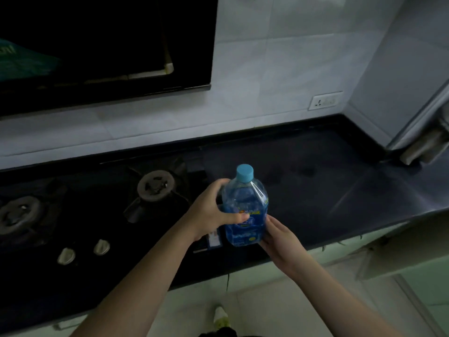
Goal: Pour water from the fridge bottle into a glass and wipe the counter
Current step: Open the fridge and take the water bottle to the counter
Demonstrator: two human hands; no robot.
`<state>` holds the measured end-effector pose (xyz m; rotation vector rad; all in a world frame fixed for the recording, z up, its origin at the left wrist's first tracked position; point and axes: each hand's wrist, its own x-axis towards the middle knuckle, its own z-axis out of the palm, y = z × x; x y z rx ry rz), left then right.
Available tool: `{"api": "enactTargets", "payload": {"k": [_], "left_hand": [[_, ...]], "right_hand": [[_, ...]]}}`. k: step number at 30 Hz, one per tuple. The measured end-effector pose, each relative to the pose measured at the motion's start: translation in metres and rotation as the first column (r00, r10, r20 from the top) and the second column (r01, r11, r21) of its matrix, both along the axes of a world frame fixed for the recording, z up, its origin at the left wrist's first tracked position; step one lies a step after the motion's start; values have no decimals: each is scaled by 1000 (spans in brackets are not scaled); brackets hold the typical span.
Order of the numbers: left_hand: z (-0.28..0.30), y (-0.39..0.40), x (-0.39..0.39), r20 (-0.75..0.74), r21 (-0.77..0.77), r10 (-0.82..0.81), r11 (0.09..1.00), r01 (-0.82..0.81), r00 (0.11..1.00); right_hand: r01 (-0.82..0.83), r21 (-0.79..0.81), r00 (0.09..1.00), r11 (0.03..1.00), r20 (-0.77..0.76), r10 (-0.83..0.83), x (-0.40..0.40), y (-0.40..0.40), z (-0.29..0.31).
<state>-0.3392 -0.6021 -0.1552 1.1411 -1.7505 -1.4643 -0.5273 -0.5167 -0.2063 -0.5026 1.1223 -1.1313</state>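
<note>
Bottle (245,210) stands upright between both hands over the dark bench (328,181), its light blue cap (245,172) screwed on, just right of the gas hob (102,203). Whether its base rests on the bench or hangs just above the front edge cannot be told. The left hand (216,210) grips it at the shoulder, fingers wrapped behind and thumb across the label. The right hand (279,237) cups the lower side and base, fingers curved against the plastic.

No glass shows anywhere in view, nor any cloth, so pouring has not begun. The chief risk is the soft, clear bottle: a hard squeeze once the cap comes off could push water up and over the neck onto the bench or the hob burners. A bottle out of the fridge may also be wet and slippery, so a loose grip while twisting the cap could let it slide toward the floor. Dim light makes the bench edge hard to judge
</note>
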Motion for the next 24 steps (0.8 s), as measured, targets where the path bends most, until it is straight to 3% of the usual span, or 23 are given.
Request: {"api": "enactTargets", "payload": {"k": [8, 13, 17, 22, 24], "left_hand": [[-40, -74, -19, 23, 3, 37, 999, -37, 999], [-57, -109, -32, 7, 14, 95, 995, -95, 995], [-66, -138, -40, -19, 51, 129, 990, -128, 991], [-70, -166, -47, 18, 46, 182, 982, -183, 983], [-73, -175, -49, 25, 58, 207, 976, -209, 978]], "right_hand": [[-11, 65, 997, 998, -75, 16, -20, -78, -23], [-84, 18, 979, 996, -183, 86, -27, -114, -24], [-212, 51, 893, 976, -396, 215, -51, -147, -43], [-447, 53, 637, 893, -682, 359, -71, -185, -46], [-484, 52, 588, 874, -721, 368, -76, -204, -47]]}}
